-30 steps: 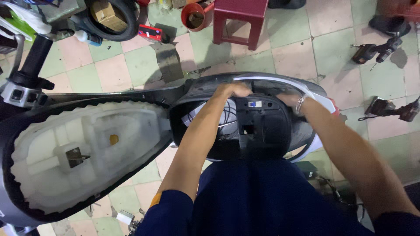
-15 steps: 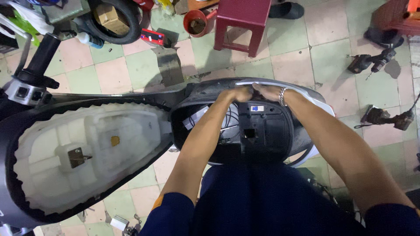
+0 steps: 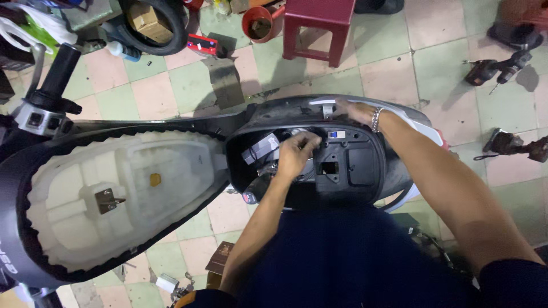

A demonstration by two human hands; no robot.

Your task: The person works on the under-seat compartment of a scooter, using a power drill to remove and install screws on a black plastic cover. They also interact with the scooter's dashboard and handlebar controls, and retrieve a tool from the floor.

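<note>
Head view: at the left, the flipped-up seat (image 3: 108, 199) is showing its pale underside. At centre, the left hand (image 3: 295, 154) is reaching into the open compartment (image 3: 342, 171), fingers pinching wiring (image 3: 268, 149). The right hand (image 3: 357, 111) is resting loosely on the upper rim (image 3: 319, 105).

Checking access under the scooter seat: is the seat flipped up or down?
Up. The seat shows its pale underside and metal latch, and the left hand reaches into the open compartment.
</note>
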